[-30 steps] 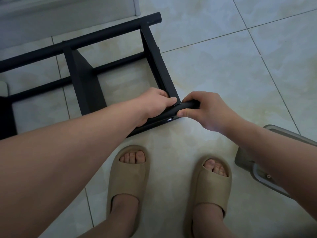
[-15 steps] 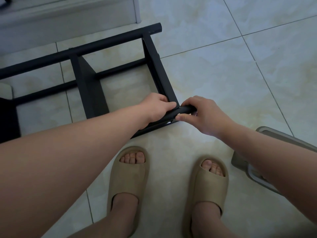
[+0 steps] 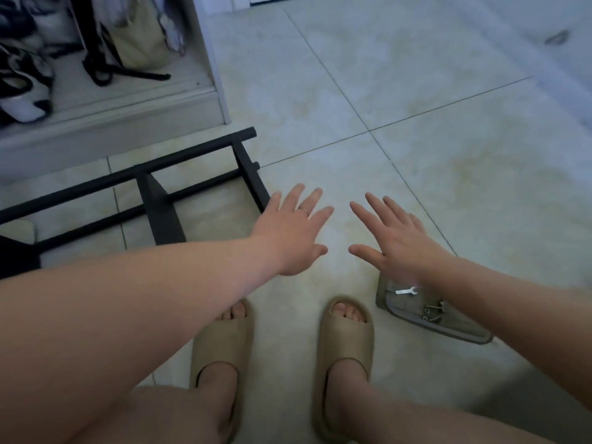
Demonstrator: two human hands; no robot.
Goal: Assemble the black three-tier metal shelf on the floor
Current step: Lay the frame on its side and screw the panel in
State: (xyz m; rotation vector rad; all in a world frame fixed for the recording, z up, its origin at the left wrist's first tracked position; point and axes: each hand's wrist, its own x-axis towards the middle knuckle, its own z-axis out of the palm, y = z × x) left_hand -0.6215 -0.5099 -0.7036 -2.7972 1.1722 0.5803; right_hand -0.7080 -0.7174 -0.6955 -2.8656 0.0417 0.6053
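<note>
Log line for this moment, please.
left hand: open, empty | right hand: open, empty | shelf frame: lying on floor | tray: holds screws, wrench

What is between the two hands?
In the head view, only bare floor lies between the left hand and the right hand.

One shelf (image 3: 160, 216), one tray (image 3: 407, 310), two slippers (image 3: 221, 344) (image 3: 347, 344), two hands (image 3: 288, 235) (image 3: 400, 241)

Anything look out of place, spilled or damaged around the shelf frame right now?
Nothing spilled or visibly damaged. The black shelf frame lies on its side on the tiles, and neither the left hand nor the right hand holds it; both are spread open. Screws and a small wrench sit inside the grey tray.
</note>
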